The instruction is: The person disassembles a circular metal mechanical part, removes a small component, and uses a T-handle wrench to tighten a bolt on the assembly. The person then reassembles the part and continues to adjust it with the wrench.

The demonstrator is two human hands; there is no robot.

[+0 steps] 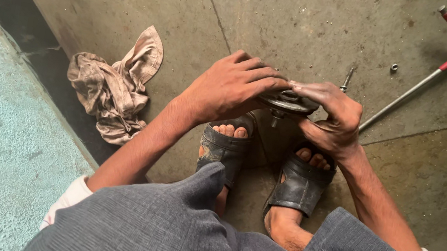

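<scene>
Metal, dark and greasy, makes up the round disc part (pixel 288 102) that is held above the floor, just over the toes of the two sandalled feet (pixel 265 166). A short stub or bolt end is seen hanging from the underside of the disc; more of its build cannot be told. The disc is gripped from both sides: the left hand (pixel 230 87) is laid over its near-left rim with the fingers curled narrow and pressed across the top, and the right hand (pixel 330 118) is closed on the opposite rim, thumb and fingers pinched onto the edge. Both hands are thus occupied with the one part.

Judged from this grip, the work would be done best if the disc is kept level and steadied by one hand while it is turned or pressed by the other, and if the oily rim is held firmly, since it may slip toward the toes below.

Beyond the disc, a loose bolt (pixel 347 79) and a small nut (pixel 394 67) lie on the concrete floor (pixel 290 15). Farther beyond it to the right, a T-handle wrench with red grips (pixel 438 71) is laid. Well to the left of the disc, a crumpled rag (pixel 115 86) rests on the floor.
</scene>
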